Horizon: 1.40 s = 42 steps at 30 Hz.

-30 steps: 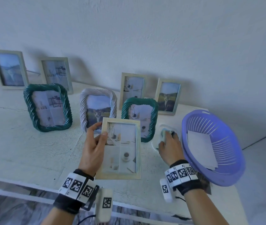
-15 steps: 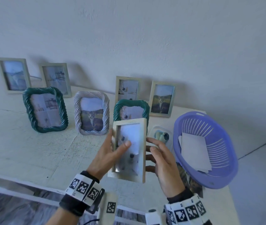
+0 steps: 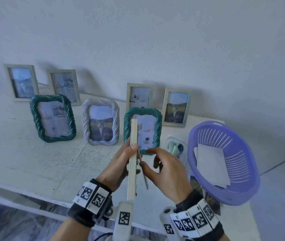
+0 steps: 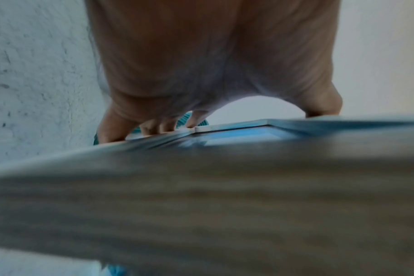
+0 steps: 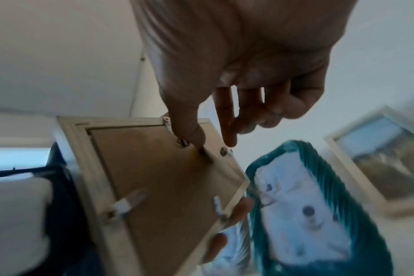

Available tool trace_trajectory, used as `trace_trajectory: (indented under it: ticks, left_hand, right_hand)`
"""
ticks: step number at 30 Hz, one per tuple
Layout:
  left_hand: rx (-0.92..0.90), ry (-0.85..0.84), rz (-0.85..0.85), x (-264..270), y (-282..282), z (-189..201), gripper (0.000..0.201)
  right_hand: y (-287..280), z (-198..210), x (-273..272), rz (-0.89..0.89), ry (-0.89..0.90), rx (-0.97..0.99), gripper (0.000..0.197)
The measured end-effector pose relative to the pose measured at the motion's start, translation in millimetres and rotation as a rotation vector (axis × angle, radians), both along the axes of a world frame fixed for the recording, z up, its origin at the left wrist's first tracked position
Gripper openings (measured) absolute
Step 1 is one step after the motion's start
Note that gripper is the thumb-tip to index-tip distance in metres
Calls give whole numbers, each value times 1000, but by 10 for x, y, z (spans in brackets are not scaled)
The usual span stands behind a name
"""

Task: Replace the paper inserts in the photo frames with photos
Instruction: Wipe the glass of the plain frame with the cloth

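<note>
Since the earlier head pictures the wooden frame (image 3: 132, 159) has swung from face-on to edge-on, and the right hand (image 3: 166, 173) has left the small white dish (image 3: 168, 142) to come in behind it. Now the left hand (image 3: 119, 168) grips the frame by its long edges, thumb on the near edge and fingertips (image 5: 239, 207) wrapped over the far one, held upright above the table (image 3: 34, 160) in front of the teal rope frame (image 3: 142, 131). Seen from the right wrist, the brown backing board (image 5: 158, 183) faces that hand, whose thumb presses at a metal turn-tab (image 5: 183, 142) near the top edge while its other fingers hang loosely curled, holding nothing. To do this step well, it seems best to swivel each tab clear of the board before lifting (prying early could bend a tab or crack the glass), keeping the left grip steady and on the wood only. Two lower tabs look not yet turned. Discarded paper sheets (image 3: 211, 166) lie in the purple basket (image 3: 239, 188) to the right; whether a fresh photo lies within reach cannot be told.
</note>
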<state>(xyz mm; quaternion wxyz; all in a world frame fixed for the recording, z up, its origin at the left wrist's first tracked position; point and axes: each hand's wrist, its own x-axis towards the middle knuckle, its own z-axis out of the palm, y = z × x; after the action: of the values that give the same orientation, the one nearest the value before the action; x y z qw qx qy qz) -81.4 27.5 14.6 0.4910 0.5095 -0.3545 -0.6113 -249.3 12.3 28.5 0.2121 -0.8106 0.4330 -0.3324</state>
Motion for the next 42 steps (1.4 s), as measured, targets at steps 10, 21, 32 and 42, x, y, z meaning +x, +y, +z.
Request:
trace_trajectory:
  ticks: [10, 21, 32, 42]
  left_hand:
    - [-204, -220, -17, 583, -169, 325, 94]
    - [-15, -52, -224, 2095, -786, 1307, 91]
    - [-97, -398, -305, 2884, -2282, 2114, 62]
    - [139, -370, -420, 3171, -3274, 1145, 54]
  right_hand:
    - [-2, 206, 685, -127, -328, 331, 27]
    - [-813, 733, 1536, -12, -666, 590, 87]
    - [-2286, 1739, 2325, -124, -367, 104, 21]
    - [-3188, 1297, 2566, -66, 224, 276, 33]
